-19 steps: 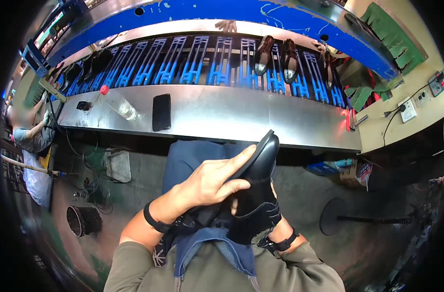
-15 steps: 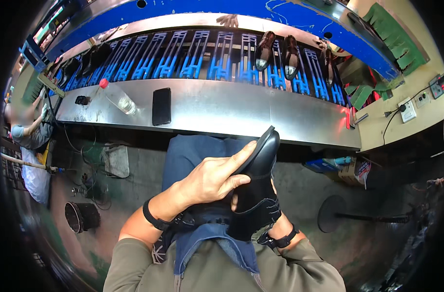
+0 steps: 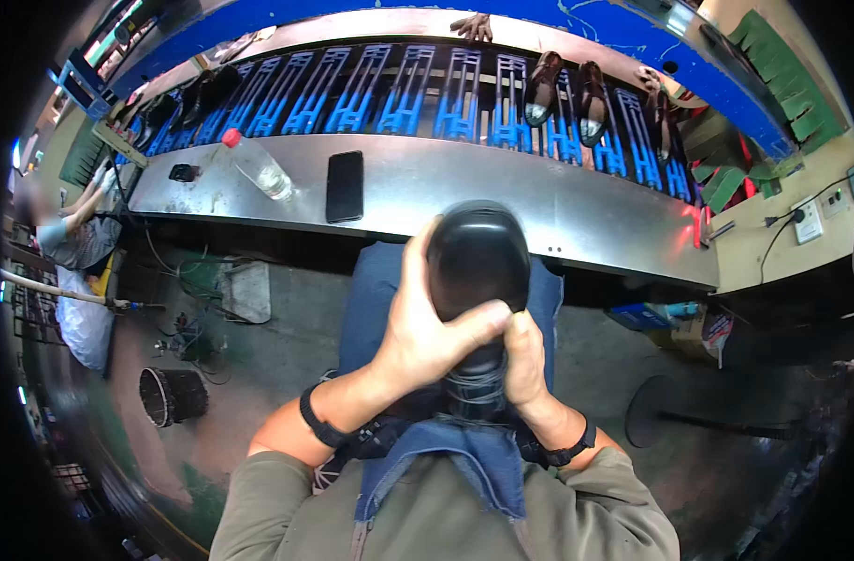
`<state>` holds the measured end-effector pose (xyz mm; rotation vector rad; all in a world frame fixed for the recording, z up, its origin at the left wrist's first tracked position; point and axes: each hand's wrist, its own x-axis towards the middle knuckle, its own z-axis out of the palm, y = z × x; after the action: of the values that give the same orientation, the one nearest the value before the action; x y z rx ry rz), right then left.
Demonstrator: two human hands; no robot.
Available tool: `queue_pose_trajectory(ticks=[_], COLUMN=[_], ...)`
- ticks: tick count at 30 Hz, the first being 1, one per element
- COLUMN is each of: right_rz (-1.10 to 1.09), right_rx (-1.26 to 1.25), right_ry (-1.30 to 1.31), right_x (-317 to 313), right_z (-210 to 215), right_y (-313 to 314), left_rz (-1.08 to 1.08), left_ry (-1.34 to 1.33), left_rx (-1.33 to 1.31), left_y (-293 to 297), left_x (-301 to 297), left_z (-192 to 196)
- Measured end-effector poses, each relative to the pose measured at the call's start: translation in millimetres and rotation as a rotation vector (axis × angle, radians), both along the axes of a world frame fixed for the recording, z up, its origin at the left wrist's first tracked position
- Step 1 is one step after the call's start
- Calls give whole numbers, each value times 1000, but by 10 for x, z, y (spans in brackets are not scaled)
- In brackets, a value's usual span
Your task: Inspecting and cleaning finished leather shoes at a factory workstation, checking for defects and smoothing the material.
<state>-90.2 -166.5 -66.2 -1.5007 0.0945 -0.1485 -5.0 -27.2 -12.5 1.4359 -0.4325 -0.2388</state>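
Observation:
A black shoe with a smooth, glossy toe is held over my lap, the toe pointing away from me and its laces close to my body. Fingers of my left hand wrap the shoe's left side, with the thumb pressed across its top. On the other side my right hand grips the shoe, its thumb meeting the left thumb near the middle. The shoe's sole and the fingertips beneath it are hidden.
Beyond my knees runs a metal ledge carrying a phone and a red-capped bottle. Behind it, a blue-barred conveyor rack bears brown shoes. A person is at the far left; a black bucket stands on the floor.
The shoe has turned from its side, with the sole edge showing, to top up. My right hand has come out from behind it. My view has shifted a little left.

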Motion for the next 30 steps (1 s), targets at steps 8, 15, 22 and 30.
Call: queue_pose_trajectory(ticks=[8, 15, 22, 30], right_rz=[75, -7, 187, 291], right_rx=[-312, -645, -593, -666], right_ry=[-108, -291, -454, -374], right_x=[96, 365, 772, 692], right_z=[173, 485, 660, 750], right_y=[52, -397, -343, -403], left_rz=[-224, -358, -541, -118], left_ry=[588, 682, 749, -71], left_rx=[-454, -475, -472, 141], left_y=[478, 452, 331, 216], left_x=[323, 392, 260, 326], left_z=[-464, -460, -578, -130])
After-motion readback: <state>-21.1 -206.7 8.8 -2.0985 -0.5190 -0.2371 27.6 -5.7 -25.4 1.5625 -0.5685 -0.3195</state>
